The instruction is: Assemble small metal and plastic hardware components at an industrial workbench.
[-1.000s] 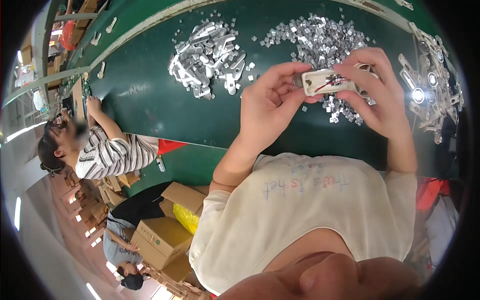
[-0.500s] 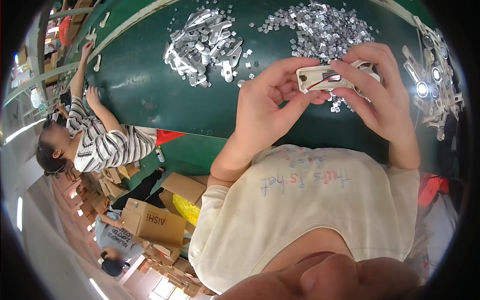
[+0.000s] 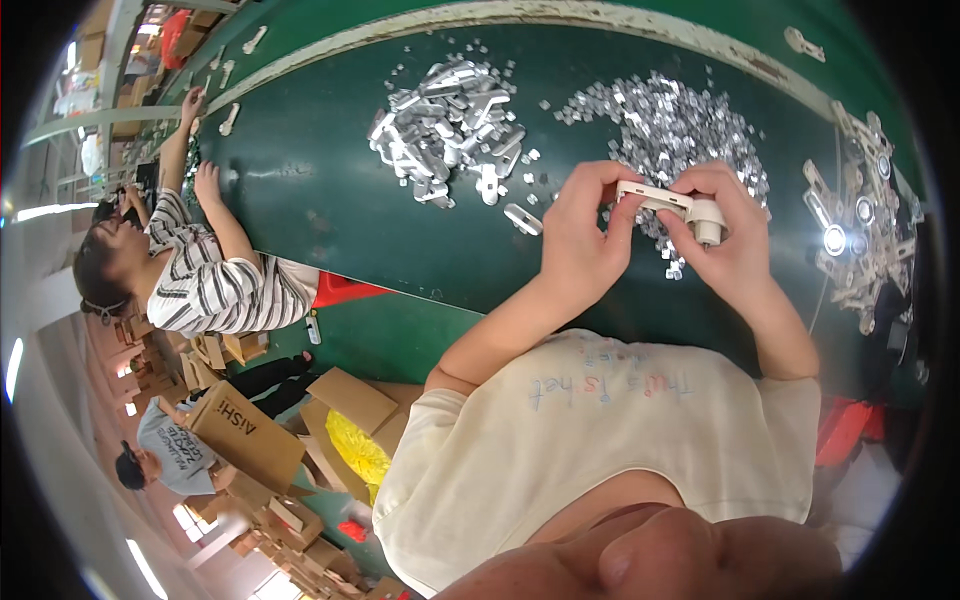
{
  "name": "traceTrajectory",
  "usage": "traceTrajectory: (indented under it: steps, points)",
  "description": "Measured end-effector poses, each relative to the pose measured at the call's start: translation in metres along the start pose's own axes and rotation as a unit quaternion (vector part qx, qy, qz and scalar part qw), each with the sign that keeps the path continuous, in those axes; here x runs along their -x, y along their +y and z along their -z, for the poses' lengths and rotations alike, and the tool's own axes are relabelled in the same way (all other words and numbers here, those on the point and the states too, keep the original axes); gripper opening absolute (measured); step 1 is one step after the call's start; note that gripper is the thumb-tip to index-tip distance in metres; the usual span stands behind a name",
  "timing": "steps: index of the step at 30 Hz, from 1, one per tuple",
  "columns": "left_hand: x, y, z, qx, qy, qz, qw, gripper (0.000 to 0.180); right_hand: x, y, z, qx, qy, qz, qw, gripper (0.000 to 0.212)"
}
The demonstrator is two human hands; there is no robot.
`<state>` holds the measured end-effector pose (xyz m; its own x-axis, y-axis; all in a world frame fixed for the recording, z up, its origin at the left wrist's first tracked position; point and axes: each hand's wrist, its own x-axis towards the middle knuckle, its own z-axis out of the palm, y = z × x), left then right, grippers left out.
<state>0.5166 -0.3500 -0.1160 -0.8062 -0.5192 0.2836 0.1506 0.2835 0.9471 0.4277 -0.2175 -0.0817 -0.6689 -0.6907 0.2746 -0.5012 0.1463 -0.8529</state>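
Tipped onto its edge since half a second ago, the cream plastic housing point(image 3: 655, 194) now shows a narrow side with small slots, and the wires that lay in its open face are out of sight. It sits up between both sets of fingertips, clear of the green bench point(image 3: 330, 215). The left hand point(image 3: 583, 238) pinches the plain end, index finger over the top and thumb beneath; the right hand point(image 3: 738, 232) pinches near the round end point(image 3: 708, 212), its thumb set beside a short stub point(image 3: 708, 234) that points downward. How the remaining fingers curl behind the housing, I cannot tell.

Just beyond the fingertips spreads a pile of small silver squares point(image 3: 680, 120); a loose silver plate point(image 3: 523, 219) lies near the left knuckles, and farther out past them is a heap of longer silver pieces point(image 3: 450, 130).

Judging by its look, the housing should be light and stiff, smooth enough to slide if held loosely. Its long walls probably give the best hold, with light support at the round end. Thin wires are likely the fragile part, so thumbs are best kept off the open face.
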Motion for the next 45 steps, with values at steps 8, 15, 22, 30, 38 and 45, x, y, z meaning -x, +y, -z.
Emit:
traceTrajectory:
  steps: [8,15,22,30,38,45]
  points:
    - [-0.003,-0.010,0.020,-0.111,0.028,-0.137,0.984,0.012,-0.011,0.007,-0.023,0.051,0.003,0.138,0.989,0.025]
    - [-0.089,-0.051,0.035,-0.209,-0.010,-0.011,0.978,0.073,-0.146,0.107,0.004,-0.192,-0.081,-0.191,0.959,0.026]
    - [-0.275,-0.153,0.107,-0.422,0.078,-0.031,0.903,0.081,-0.185,0.119,-0.005,-0.195,0.044,-0.252,0.947,0.067]
    - [-0.365,-0.214,0.132,-0.428,0.009,0.052,0.902,0.035,-0.021,0.054,0.034,-0.094,-0.006,-0.186,0.978,0.031]
    - [-0.347,-0.169,0.115,0.335,-0.141,0.240,0.900,0.033,0.019,0.079,0.049,0.198,0.012,-0.052,0.979,0.033]
    - [-0.314,-0.164,0.129,-0.361,0.008,-0.006,0.933,0.055,0.021,0.069,0.029,0.272,0.028,0.040,0.961,0.013]
